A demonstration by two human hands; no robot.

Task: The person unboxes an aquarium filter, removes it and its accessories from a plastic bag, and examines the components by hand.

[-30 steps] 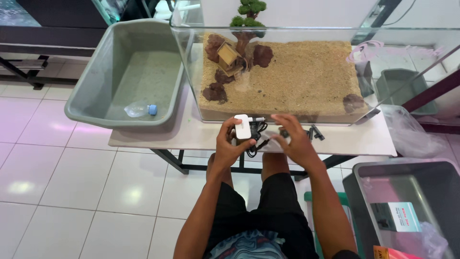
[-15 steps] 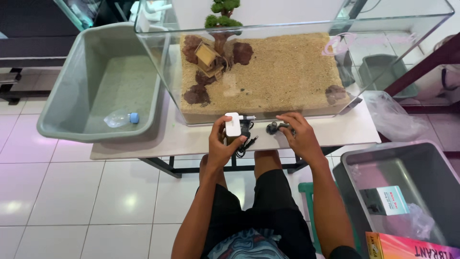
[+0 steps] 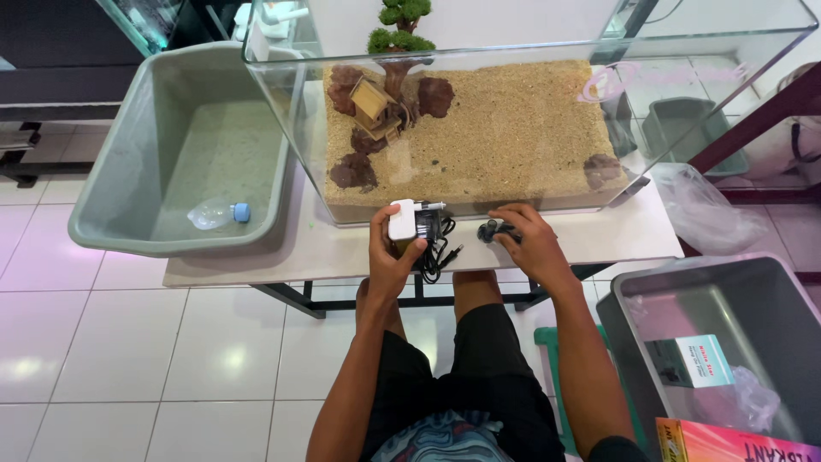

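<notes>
At nine o'clock from the hands a grey-green plastic tub [image 3: 128, 171] sits on the left end of the white table [image 3: 282, 257], overhanging its edge. A clear plastic bottle with a blue cap [image 3: 218, 214] lies on its side in the tub's near corner.

Just to the right, at twelve o'clock from the hands, stands a glass tank [image 3: 530, 51] with a bed of sand [image 3: 505, 137]. In its far left part are dark brown rocks [image 3: 352, 171], a small wooden hut [image 3: 373, 103] and a miniature tree with green tufts [image 3: 400, 26]; another dark rock [image 3: 603, 167] lies at the near right corner.

Against the tank's front pane, the left hand [image 3: 392, 261] grips a small white rectangular device [image 3: 403, 220], thumb on its right side and fingers wrapped round the left. A coiled black cable [image 3: 436, 248] hangs from it onto the table at three o'clock of that hand.

The right hand [image 3: 532, 246] rests on the table close by, fingers curled together over a small black part [image 3: 489, 231] at its ten o'clock; whether they pinch it I cannot tell.

At three o'clock a crumpled clear plastic bag [image 3: 710, 210] lies off the table's end. At five o'clock a grey bin [image 3: 770, 299] on the floor holds a small white box [image 3: 694, 372], with a colourful carton [image 3: 735, 441] at its near rim
</notes>
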